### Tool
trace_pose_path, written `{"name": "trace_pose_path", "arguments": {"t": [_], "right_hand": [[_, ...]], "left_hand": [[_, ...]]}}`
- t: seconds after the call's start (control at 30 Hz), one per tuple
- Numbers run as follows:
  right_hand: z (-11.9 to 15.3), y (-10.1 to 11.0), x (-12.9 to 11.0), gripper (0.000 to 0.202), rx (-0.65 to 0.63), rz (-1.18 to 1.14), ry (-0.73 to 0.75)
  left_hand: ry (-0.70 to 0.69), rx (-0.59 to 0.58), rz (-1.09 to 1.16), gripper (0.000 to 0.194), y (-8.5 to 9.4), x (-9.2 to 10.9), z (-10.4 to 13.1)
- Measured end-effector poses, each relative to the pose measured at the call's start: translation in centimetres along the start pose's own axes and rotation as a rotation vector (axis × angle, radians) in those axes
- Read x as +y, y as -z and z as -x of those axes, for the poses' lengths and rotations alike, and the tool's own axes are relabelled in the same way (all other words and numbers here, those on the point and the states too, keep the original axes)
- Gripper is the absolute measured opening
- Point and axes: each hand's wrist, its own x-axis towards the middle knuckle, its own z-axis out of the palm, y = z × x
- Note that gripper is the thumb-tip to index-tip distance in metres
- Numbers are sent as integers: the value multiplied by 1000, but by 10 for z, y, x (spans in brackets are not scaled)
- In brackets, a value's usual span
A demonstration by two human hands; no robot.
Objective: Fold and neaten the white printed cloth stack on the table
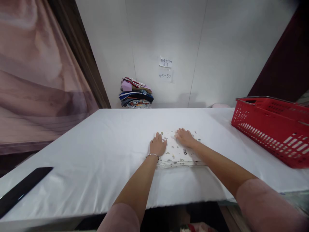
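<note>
A folded white cloth [176, 153] with small printed figures lies on the white-covered table, its layered edge facing me. My left hand [158, 145] rests along its left side, fingers stretched forward, a bracelet on the wrist. On the upper part of the cloth my right hand [185, 138] lies flat, palm down, with its fingers spread. Neither hand grips the fabric; both press or rest on it. Part of the cloth's right side is hidden under my right forearm.
A red plastic basket [270, 129] stands at the right of the table [108, 145]. A dark flat panel [24, 190] lies at the left front. Folded fabrics [136, 93] are stacked behind the far edge, near paper labels [165, 69] on the wall. A pink curtain [43, 80] hangs left.
</note>
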Motion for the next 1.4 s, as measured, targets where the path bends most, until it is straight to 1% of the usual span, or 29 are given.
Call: {"name": "trace_pose_path", "arguments": {"t": [0.07,0.13,0.2,0.3,0.4,0.5,0.57,0.7,0.77,0.87,0.93,1.03,1.1,1.17,1.27,1.33,1.4], "right_hand": [[8,1,23,54,-19,50,-54],[13,1,37,55,-44,64,-65],[15,1,43,55,-54,40,-66],[17,4,46,53,1,-33,-105],[29,8,56,54,68,-225,-261],[53,12,70,59,83,-450,-451],[72,16,76,62,87,-548,-532],[105,26,75,66,28,-744,-678],[117,29,73,61,-13,-827,-725],[132,31,72,40,-76,-952,-714],[139,30,73,32,-112,-1055,-710],[143,27,76,34,-157,-1178,-735],[142,26,77,38,-189,-1201,-737],[141,24,76,42,-233,-1200,-717],[139,22,72,44,-291,-1191,-655],[140,23,69,41,-256,-1171,-645],[140,24,67,35,-142,-1138,-656]], "left_hand": [[-3,1,-1,55,1,1,0],[-2,-1,-3,55,1,1,0],[3,-3,-3,55,1,1,-1],[4,-1,-2,55,0,0,-2],[0,-5,-3,56,0,-1,-2],[3,-4,-6,55,1,0,-2],[-2,-6,0,55,2,0,-3],[11,-31,82,56,5,-1,-7],[54,-50,173,59,7,-4,-7],[115,-19,285,62,11,-11,2],[136,0,306,63,16,-16,14],[195,-34,292,67,25,-18,35],[234,-73,251,69,31,-16,47],[262,-110,204,70,34,-13,55],[281,-158,169,71,36,-10,58],[277,-175,161,68,35,-9,58],[264,-174,158,65,34,-8,59]]}}
